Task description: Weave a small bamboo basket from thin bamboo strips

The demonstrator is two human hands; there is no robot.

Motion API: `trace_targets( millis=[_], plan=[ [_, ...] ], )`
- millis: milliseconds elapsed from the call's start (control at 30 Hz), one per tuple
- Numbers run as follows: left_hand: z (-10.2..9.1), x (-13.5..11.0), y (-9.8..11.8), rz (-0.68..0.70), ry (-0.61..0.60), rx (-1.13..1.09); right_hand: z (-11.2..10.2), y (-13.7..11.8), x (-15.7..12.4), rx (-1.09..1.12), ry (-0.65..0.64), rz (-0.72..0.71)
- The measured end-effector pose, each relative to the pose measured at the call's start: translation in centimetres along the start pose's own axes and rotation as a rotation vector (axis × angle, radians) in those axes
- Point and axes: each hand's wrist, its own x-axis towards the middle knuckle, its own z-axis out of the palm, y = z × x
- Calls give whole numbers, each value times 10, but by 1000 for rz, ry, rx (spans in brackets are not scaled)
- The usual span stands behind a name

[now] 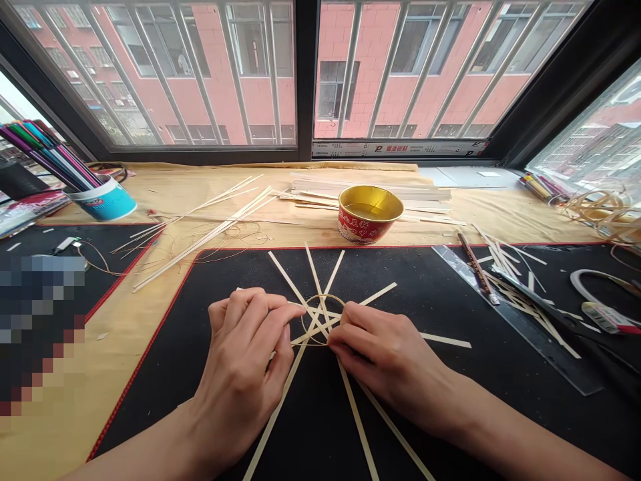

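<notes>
Several thin bamboo strips (320, 294) lie crossed in a star on a black mat (425, 374). A thin ring of fine strip (315, 319) circles their crossing. My left hand (245, 361) rests on the left side of the star, its fingers pressed together on the strips near the centre. My right hand (380, 347) lies on the right side, fingertips pinching the ring and strips at the crossing. The two hands nearly touch at the middle.
A red bowl with a gold inside (369, 212) stands behind the mat. Loose strips (200, 227) lie back left, a flat stack (380, 190) behind the bowl. A blue cup of coloured pens (103, 197) sits far left. A ruler (521, 321), pencil (475, 267) and scissors (601, 307) lie right.
</notes>
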Motion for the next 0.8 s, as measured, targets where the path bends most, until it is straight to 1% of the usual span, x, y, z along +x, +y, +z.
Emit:
trace_targets(
  millis=[433,633,800],
  plan=[
    [2,1,0,17,-13,-18,-1,0,-2,30,0,12],
    [2,0,2,-22,-20,-22,-2,0,-1,27,3,10],
    [2,-2,1,-31,-69,5,-2,-1,-1,16,-18,17]
  ],
)
